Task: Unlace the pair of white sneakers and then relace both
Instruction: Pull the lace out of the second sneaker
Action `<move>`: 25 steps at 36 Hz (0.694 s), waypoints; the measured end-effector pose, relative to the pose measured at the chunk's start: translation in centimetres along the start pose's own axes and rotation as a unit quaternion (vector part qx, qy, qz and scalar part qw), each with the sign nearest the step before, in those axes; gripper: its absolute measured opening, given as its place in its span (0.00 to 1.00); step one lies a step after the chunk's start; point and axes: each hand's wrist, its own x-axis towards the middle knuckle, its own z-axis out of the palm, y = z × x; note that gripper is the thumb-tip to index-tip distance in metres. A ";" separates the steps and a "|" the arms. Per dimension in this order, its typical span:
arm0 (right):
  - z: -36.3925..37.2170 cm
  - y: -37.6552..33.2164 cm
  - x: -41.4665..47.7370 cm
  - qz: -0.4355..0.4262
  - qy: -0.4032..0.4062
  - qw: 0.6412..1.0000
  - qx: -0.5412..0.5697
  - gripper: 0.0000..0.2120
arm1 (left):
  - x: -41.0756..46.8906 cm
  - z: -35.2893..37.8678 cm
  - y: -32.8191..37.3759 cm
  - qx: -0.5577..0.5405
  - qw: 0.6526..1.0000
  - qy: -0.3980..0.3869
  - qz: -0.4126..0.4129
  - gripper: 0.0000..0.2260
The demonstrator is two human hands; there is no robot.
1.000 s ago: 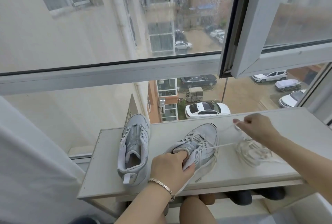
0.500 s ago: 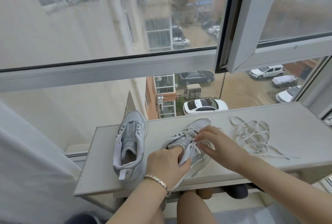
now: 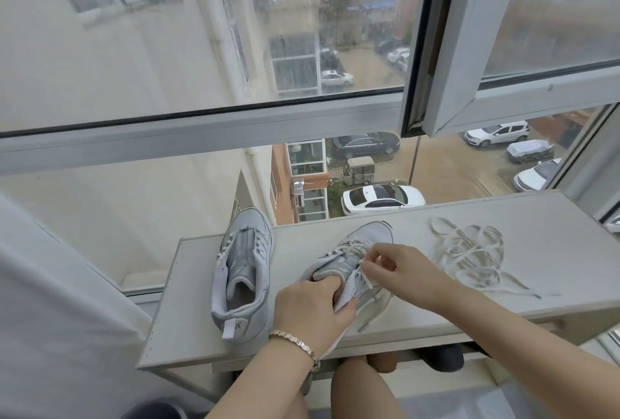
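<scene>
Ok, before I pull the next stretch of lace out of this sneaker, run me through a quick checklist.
1. Sneaker steadied: ok. The left hand grips the held sneaker at its collar.
2. Lace in the grip: ok. The right hand pinches the lace above the eyelets.
3. Held sneaker fully unlaced: not ok. Crossings show near the toe.
4. Other sneaker unlaced: ok. Its eyelets look bare.
5. Removed lace out of the way: ok. The loose lace lies apart, to the right on the shelf.
6. Loose lace free of knots: cannot tell. It lies in a tangle of loops.
</scene>
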 end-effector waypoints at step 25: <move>-2.2 -0.2 1.1 -0.060 0.072 0.990 -0.105 0.11 | 0.7 -1.9 0.3 -0.081 0.991 0.097 -0.053 0.12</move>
